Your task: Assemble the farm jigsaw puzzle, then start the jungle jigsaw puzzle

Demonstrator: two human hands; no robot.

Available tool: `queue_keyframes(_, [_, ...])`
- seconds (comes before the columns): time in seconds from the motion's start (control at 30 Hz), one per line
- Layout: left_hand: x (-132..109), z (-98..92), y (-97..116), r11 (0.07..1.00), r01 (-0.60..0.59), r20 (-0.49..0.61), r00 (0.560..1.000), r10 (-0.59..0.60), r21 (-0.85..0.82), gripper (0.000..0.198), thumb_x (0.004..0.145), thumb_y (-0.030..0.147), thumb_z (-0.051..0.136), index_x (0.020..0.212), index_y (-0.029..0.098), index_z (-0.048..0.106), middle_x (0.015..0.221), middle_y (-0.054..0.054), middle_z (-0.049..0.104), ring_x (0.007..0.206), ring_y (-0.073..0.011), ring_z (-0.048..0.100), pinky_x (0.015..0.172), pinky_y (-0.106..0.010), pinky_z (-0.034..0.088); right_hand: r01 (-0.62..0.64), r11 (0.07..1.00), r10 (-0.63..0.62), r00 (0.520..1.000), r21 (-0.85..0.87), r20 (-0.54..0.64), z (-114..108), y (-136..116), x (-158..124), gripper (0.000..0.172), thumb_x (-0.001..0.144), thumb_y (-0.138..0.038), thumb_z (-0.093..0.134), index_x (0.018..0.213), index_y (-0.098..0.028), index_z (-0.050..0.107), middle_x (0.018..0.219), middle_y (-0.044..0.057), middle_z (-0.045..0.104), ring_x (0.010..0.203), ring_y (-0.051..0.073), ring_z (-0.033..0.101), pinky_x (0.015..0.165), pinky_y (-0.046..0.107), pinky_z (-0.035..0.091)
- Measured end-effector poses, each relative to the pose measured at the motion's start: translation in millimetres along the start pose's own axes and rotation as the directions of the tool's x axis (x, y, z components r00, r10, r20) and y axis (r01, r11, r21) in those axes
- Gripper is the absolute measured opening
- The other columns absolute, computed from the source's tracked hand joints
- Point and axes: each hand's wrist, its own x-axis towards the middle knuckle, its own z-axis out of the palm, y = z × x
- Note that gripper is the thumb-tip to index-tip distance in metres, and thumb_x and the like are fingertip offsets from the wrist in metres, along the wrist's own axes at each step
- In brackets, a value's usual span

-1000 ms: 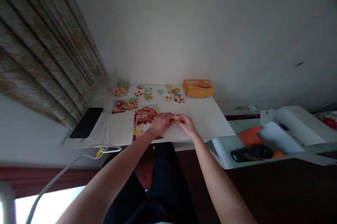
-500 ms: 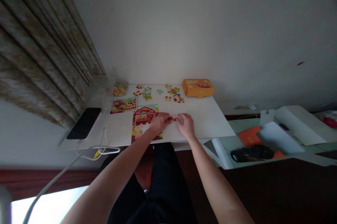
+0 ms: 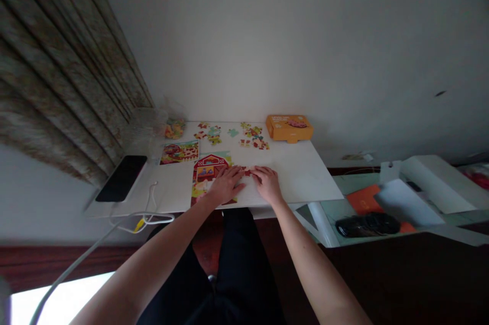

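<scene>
Over the white desk (image 3: 301, 174), the left hand (image 3: 226, 185) is lying palm down, thumb apart and fingers loosely stretched out, covering the right side of the partly built farm puzzle (image 3: 206, 169). The right hand (image 3: 267, 182) is curving in opposite, its fingers bending narrowly at a small red piece (image 3: 247, 172) that is sitting between both hands, though I can't tell whether they're gripping or pressing it. Loose pieces (image 3: 256, 134) are lying farther back, near the orange box (image 3: 289, 129).
</scene>
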Motion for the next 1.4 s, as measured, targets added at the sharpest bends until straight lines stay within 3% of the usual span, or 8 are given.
queue_keyframes(0.13, [0.3, 0.2, 1.1, 0.999, 0.033, -0.009, 0.999, -0.033, -0.002, 0.044, 0.1, 0.041, 0.054, 0.142, 0.03, 0.06, 0.152, -0.008, 0.055, 0.144, -0.028, 0.047, 0.124, -0.054, 0.029, 0.012, 1.0, -0.013, 1.0, -0.019, -0.005, 0.8, -0.2, -0.9, 0.03, 0.098, -0.02, 0.055, 0.116, -0.031, 0.077, 0.131, 0.005, 0.071, 0.121, 0.025, 0.06, 0.103, 0.043, 0.042])
queue_keyframes(0.4, [-0.5, -0.8, 10.0, 0.993, 0.118, -0.02, 0.993, -0.117, 0.024, 0.042, 0.099, 0.037, 0.051, 0.14, 0.033, 0.061, 0.153, -0.008, 0.054, 0.145, -0.0341, 0.044, 0.121, -0.068, 0.02, 0.067, 0.995, -0.066, 0.998, -0.073, 0.006, -2.9, -5.2, -1.8, 0.03, 0.1, -0.026, 0.053, 0.12, -0.03, 0.075, 0.132, 0.007, 0.07, 0.118, 0.026, 0.06, 0.1, 0.042, 0.041])
queue_keyframes(0.63, [-0.9, -4.7, 17.0, 0.99, 0.128, -0.011, 0.992, -0.128, 0.066, 0.048, 0.101, 0.035, 0.047, 0.149, 0.033, 0.051, 0.153, -0.008, 0.054, 0.143, -0.0333, 0.047, 0.12, -0.069, 0.022, 0.081, 0.994, -0.082, 0.997, -0.077, -0.013, -3.0, -6.3, -2.6, 0.027, 0.101, -0.031, 0.056, 0.12, -0.031, 0.075, 0.129, 0.008, 0.07, 0.116, 0.026, 0.06, 0.099, 0.041, 0.04])
queue_keyframes(0.93, [7.5, -14.3, 32.8, 0.96, 0.131, 0.073, 0.986, -0.153, 0.247, 0.046, 0.103, 0.031, 0.044, 0.146, 0.02, 0.054, 0.153, -0.015, 0.053, 0.137, -0.0355, 0.051, 0.11, -0.064, 0.041, 0.108, 0.986, -0.106, 0.994, -0.126, 0.024, -7.4, -11.2, -3.7, 0.028, 0.103, -0.035, 0.054, 0.124, -0.032, 0.073, 0.126, 0.008, 0.069, 0.115, 0.025, 0.059, 0.098, 0.039, 0.038])
queue_keyframes(1.4, [6.0, -13.5, 32.2, 0.972, 0.145, 0.038, 0.987, -0.155, 0.186, 0.044, 0.1, 0.028, 0.049, 0.144, 0.025, 0.056, 0.151, -0.011, 0.056, 0.135, -0.0338, 0.052, 0.109, -0.062, 0.041, 0.068, 0.986, -0.064, 0.998, -0.149, 0.029, -8.7, -14.6, -4.3, 0.028, 0.102, -0.028, 0.055, 0.123, -0.03, 0.073, 0.126, 0.008, 0.069, 0.115, 0.025, 0.058, 0.098, 0.039, 0.038])
